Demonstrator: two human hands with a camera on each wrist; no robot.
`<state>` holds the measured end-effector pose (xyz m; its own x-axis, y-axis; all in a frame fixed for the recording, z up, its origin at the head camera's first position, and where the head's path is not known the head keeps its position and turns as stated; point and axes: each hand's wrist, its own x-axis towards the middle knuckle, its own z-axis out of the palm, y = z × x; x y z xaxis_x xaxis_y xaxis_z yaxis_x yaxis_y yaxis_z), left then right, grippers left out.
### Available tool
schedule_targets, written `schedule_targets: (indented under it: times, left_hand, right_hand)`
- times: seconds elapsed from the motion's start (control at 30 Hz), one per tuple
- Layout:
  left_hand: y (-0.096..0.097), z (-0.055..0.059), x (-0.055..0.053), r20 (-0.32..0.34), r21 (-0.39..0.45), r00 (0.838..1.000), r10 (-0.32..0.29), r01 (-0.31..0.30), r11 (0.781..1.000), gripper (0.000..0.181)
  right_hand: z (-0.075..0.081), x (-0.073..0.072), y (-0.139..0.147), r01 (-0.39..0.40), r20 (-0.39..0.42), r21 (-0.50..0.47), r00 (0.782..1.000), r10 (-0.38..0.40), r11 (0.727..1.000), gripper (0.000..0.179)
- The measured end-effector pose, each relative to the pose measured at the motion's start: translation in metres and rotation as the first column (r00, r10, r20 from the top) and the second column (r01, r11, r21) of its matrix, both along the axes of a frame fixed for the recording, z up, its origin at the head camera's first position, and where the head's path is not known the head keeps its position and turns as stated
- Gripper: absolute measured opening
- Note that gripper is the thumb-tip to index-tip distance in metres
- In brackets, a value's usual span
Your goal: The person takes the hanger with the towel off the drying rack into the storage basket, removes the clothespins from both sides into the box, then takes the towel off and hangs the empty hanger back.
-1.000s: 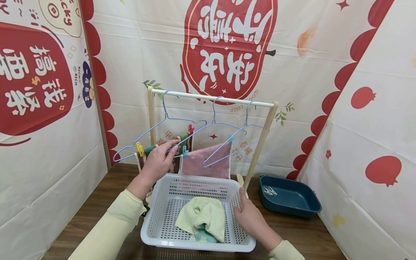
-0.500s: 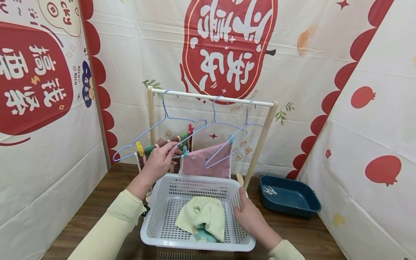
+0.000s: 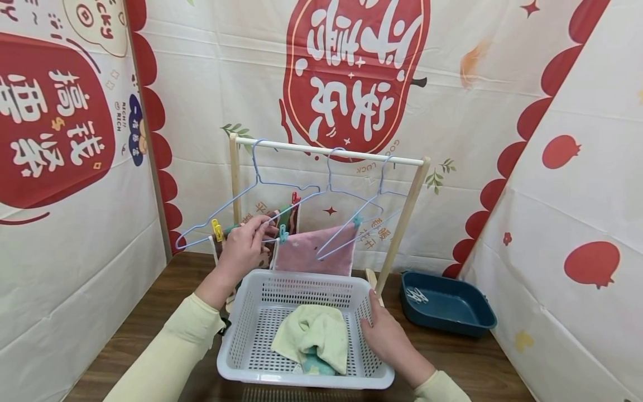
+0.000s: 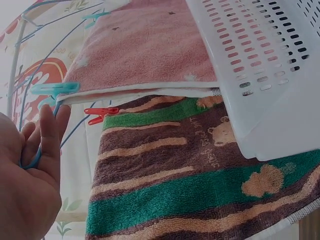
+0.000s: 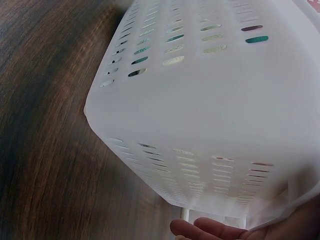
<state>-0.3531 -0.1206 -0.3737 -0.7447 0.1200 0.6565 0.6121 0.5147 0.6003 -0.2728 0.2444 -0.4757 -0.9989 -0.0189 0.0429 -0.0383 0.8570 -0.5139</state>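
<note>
My left hand [image 3: 241, 245] pinches the lower left corner of the middle blue wire hanger [image 4: 33, 82], its fingers curled round the wire. From that hanger a pink towel [image 3: 316, 248] hangs by two teal clothespins [image 4: 55, 89]. Behind it, on the left hanger [image 3: 236, 195], is a brown and green striped towel [image 4: 150, 170], held by a yellow clothespin [image 3: 217, 230] and a red clothespin [image 4: 101, 114]. My right hand [image 3: 389, 338] holds the right rim of the white plastic basket [image 3: 306, 381], thumb on the inner side. A crumpled pale green towel [image 3: 316, 332] lies in the basket.
A third blue hanger [image 3: 382, 178] hangs at the right of the wooden rack's white rod [image 3: 296, 147]. On the brown table [image 3: 482, 368] at right stands a dark blue tray [image 3: 447, 304] with several white clips inside. Printed cloth walls [image 3: 201, 84] enclose the table.
The middle hanger's held corner and the pink towel have shifted slightly left with my left hand. My right hand and the basket stay where they were.
</note>
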Motion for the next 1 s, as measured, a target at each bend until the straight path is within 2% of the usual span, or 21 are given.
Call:
schedule_targets:
  times: [0.2, 0.4, 0.6, 0.7, 0.87, 1.0]
  left_hand:
    - [-0.004, 0.004, 0.003, -0.038, 0.028, 0.999, 0.018, -0.017, 0.999, 0.023]
    - [-0.012, 0.009, 0.006, -0.058, 0.051, 0.997, 0.047, -0.044, 0.998, 0.029]
    - [-0.022, 0.015, 0.009, -0.063, 0.091, 0.998, 0.027, -0.021, 0.996, 0.025]
    - [-0.027, 0.019, 0.012, -0.076, 0.107, 0.997, 0.015, -0.007, 0.994, 0.025]
    - [-0.035, 0.027, 0.020, -0.110, 0.128, 0.993, 0.036, -0.022, 0.992, 0.026]
    - [-0.040, 0.032, 0.026, -0.112, 0.153, 0.992, 0.051, -0.034, 0.988, 0.025]
  right_hand:
    - [-0.001, -0.001, 0.000, 0.007, 0.004, -0.002, 1.000, -0.007, 1.000, 0.078]
    - [-0.003, -0.002, 0.000, 0.012, 0.018, -0.009, 1.000, -0.012, 1.000, 0.079]
    - [-0.004, -0.003, 0.000, 0.015, 0.020, -0.014, 1.000, -0.015, 1.000, 0.080]
    - [-0.004, -0.003, 0.000, 0.015, 0.021, -0.015, 1.000, -0.015, 1.000, 0.080]
    - [-0.003, -0.002, 0.000, 0.012, 0.019, -0.019, 1.000, -0.012, 1.000, 0.079]
    - [-0.002, -0.002, 0.001, 0.009, 0.013, -0.016, 1.000, -0.009, 1.000, 0.079]
